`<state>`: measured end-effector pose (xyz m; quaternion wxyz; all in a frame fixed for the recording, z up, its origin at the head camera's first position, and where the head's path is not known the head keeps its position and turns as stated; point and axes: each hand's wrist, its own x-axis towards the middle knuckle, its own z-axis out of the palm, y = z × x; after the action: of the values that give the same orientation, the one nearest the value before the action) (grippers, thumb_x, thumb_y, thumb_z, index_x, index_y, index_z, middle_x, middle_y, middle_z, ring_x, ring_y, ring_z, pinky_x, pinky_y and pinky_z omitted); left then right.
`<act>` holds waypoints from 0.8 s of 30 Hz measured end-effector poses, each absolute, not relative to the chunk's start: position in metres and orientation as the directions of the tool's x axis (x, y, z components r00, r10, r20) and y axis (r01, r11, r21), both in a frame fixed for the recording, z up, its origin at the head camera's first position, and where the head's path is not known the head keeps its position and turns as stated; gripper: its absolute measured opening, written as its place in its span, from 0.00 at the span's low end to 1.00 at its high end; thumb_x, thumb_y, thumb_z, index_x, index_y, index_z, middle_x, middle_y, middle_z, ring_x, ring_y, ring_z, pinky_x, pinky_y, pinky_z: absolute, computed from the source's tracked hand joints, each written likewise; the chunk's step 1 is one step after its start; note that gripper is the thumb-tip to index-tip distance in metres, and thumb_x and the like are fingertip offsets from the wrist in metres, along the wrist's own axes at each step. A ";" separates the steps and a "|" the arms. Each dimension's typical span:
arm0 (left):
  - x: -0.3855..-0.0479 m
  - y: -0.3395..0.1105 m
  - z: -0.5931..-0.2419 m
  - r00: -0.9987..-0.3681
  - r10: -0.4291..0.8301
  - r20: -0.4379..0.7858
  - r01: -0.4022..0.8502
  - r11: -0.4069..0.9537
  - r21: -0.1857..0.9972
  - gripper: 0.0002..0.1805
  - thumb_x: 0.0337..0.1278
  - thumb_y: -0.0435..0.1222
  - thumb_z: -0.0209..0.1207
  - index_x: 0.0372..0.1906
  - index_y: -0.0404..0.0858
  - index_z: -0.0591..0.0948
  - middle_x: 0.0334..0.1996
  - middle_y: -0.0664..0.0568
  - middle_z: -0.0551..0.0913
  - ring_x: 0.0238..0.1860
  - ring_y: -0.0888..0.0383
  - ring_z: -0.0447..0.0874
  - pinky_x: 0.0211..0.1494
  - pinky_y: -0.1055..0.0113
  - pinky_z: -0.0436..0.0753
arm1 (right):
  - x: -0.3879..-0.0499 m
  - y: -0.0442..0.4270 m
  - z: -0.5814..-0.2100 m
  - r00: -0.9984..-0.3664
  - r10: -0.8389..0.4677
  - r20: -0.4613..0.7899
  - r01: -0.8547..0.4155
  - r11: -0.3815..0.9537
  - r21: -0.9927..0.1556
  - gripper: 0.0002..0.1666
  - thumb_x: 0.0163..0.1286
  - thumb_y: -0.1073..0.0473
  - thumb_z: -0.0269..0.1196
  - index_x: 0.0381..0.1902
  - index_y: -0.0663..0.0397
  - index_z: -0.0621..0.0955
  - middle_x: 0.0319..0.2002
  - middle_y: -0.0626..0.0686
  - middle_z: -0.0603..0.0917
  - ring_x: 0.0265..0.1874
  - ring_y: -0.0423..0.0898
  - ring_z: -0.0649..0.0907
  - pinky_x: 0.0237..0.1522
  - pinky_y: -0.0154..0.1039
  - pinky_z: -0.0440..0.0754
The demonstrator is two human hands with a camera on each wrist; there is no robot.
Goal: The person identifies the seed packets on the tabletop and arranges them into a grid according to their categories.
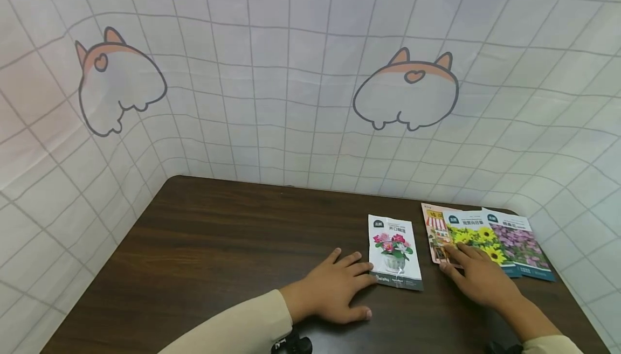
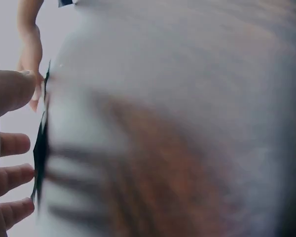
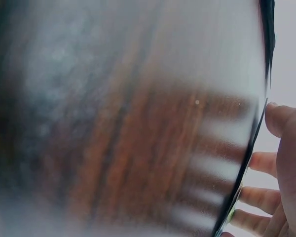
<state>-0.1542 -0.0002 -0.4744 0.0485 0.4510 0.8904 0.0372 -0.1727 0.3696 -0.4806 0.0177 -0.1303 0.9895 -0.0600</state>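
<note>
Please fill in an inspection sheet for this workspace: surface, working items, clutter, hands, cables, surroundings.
Surface: dark wood-grain table, glossy in the wrist views.
Job's things: pink-flower packet lying apart; awning-print packet, sunflower packet and purple-flower packet overlapping at the right.
Clutter: nothing seen.
Left hand: fingers spread, fingertips at the pink-flower packet's left edge.
Right hand: fingertips over the awning-print packet and sunflower packet.
Cables: nothing seen.
Surroundings: white grid-patterned cloth with cartoon animal prints.
</note>
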 end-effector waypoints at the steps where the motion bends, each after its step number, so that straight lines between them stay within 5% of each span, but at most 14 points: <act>1: -0.155 0.000 -0.473 -0.593 0.804 -0.045 0.796 0.594 0.114 0.38 0.70 0.69 0.41 0.78 0.59 0.64 0.79 0.62 0.59 0.80 0.52 0.51 0.77 0.41 0.56 | -0.173 0.369 -0.480 -0.966 -0.259 -0.020 -0.255 0.959 -0.123 0.40 0.78 0.34 0.53 0.72 0.60 0.73 0.68 0.76 0.69 0.64 0.80 0.67 0.57 0.77 0.67; 24: -0.198 0.044 -0.476 -0.771 0.635 -0.044 0.619 0.765 0.178 0.33 0.73 0.65 0.44 0.78 0.65 0.63 0.79 0.63 0.57 0.81 0.51 0.49 0.78 0.40 0.51 | -0.173 0.367 -0.478 -0.966 -0.259 -0.025 -0.255 0.960 -0.113 0.40 0.78 0.35 0.54 0.71 0.61 0.73 0.68 0.76 0.69 0.64 0.80 0.67 0.55 0.76 0.69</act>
<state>-0.1975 0.0443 -0.4758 0.0510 0.3342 0.9380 0.0769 -0.1727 0.3667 -0.4779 0.0196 -0.1297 0.9899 -0.0547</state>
